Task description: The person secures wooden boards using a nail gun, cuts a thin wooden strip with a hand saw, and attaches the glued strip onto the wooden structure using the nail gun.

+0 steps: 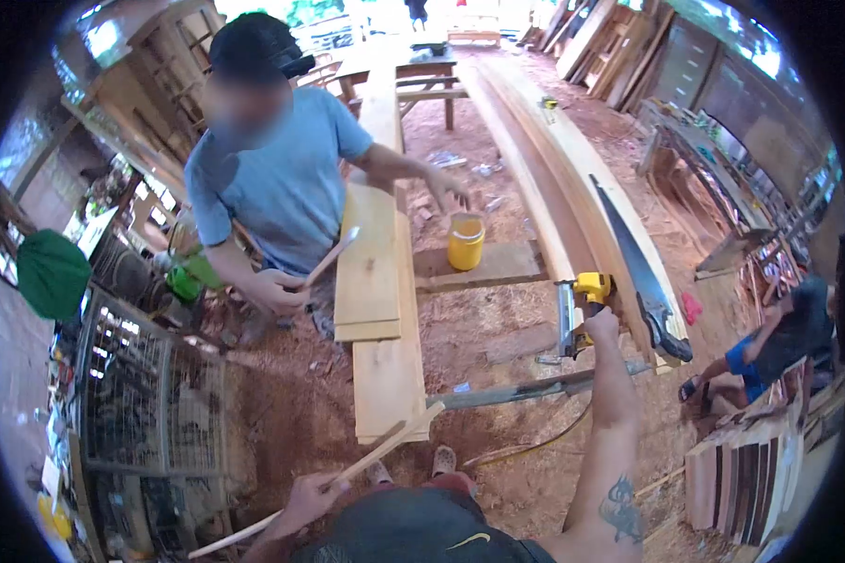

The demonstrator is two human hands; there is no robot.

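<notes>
Right hand (603,325) gripping nailer (592,283), left (312,499) holding stick (385,448)

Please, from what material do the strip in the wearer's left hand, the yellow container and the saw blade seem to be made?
Strip: likely bare wood, pale and matt like unfinished timber.
Yellow container: probably plastic, given its even, strong colour; painted metal is possible.
Saw blade: apparently metal, judging by its thin, smooth, bluish-grey surface.
</notes>
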